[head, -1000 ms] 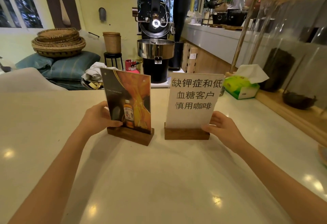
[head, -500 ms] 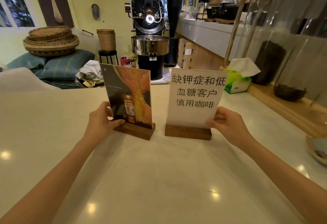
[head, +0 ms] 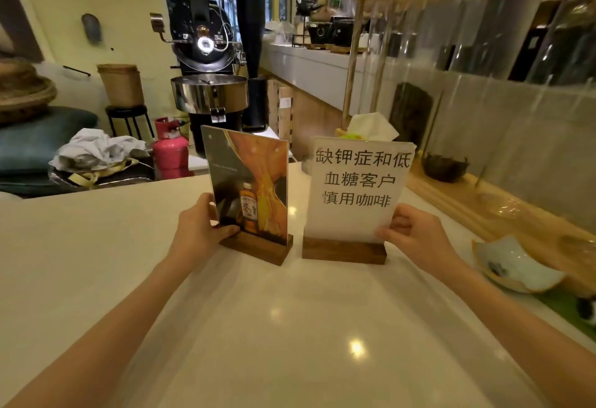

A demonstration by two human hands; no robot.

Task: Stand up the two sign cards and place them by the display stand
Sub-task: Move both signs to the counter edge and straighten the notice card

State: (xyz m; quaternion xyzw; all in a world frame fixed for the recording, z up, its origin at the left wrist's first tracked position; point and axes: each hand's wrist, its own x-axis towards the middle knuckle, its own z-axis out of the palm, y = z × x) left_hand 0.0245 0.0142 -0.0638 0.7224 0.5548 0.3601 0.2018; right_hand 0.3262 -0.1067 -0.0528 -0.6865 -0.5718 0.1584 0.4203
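Both upright cards have slid toward the display stand (head: 361, 62), the left hand (head: 200, 230) pinching the bottle poster card (head: 250, 191) and the right hand (head: 416, 233) clamped on the white text card (head: 354, 188), not yet released.

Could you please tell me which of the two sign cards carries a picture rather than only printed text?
The picture card held by the left hand: it shows a bottle against orange drapery. The text card in the right hand is plain white with black characters.

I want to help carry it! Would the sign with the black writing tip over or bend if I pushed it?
The white text sign is a tall thin panel in a low wooden base, so a push near the top would probably tip it. Pushed at the base, it would likely slide on the glossy counter. The panel stands straight, pinched by the right hand, so it seems stiff.
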